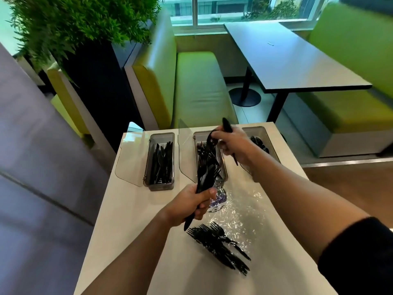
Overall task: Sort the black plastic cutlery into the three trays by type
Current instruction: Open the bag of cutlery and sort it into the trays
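Three clear trays stand in a row at the far end of the white table (119,220). The left tray (148,184) holds black knives, the middle tray (196,136) black forks, and the right tray (266,133) black spoons. My left hand (189,204) grips a bundle of black cutlery (205,177), forks among them, just in front of the middle tray. Raised between the middle and right trays, my right hand (235,145) is closed around black spoons (226,125). A pile of black forks (221,245) lies on a clear plastic wrapper (244,211) near me.
Clear hinged lids (127,158) stand open beside the trays. Green bench seats (197,88), a dark table (291,58) and a window lie beyond. A plant (70,24) and a grey partition (36,167) are on the left.
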### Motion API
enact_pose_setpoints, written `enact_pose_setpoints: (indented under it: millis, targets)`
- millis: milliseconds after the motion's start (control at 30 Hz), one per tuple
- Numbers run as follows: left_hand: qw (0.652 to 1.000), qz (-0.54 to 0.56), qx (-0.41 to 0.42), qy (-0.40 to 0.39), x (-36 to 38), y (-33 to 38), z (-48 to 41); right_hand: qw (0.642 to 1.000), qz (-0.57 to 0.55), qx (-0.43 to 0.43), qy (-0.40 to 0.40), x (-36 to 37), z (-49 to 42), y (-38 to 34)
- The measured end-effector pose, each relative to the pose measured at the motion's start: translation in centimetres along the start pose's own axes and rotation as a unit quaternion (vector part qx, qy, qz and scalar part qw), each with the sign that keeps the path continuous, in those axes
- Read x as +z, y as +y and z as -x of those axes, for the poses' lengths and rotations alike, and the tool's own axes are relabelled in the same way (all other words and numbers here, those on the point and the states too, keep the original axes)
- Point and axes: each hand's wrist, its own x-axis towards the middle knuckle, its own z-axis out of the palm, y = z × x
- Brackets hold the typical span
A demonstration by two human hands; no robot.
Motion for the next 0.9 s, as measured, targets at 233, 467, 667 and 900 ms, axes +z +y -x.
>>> enact_pose_setpoints:
  millis: [233,467,667,900]
  targets:
    - [0.995,0.050,0.005,0.091,-1.1,-0.8,0.4,0.975,-0.202,-0.003,0.096,-1.7,-2.0,-1.1]
    - [0.987,0.078,0.011,0.139,-2.6,-0.8,0.5,0.962,-0.226,0.123,0.093,-1.1,-4.2,1.8]
    - [0.984,0.116,0.015,0.131,-3.3,-0.7,-0.1,0.969,-0.077,0.153,0.178,-6.0,-6.0,3.5]
    - [0.981,0.173,-0.001,0.090,-2.7,-0.7,-0.9,0.945,0.094,0.181,0.255,-11.0,-5.5,7.0]
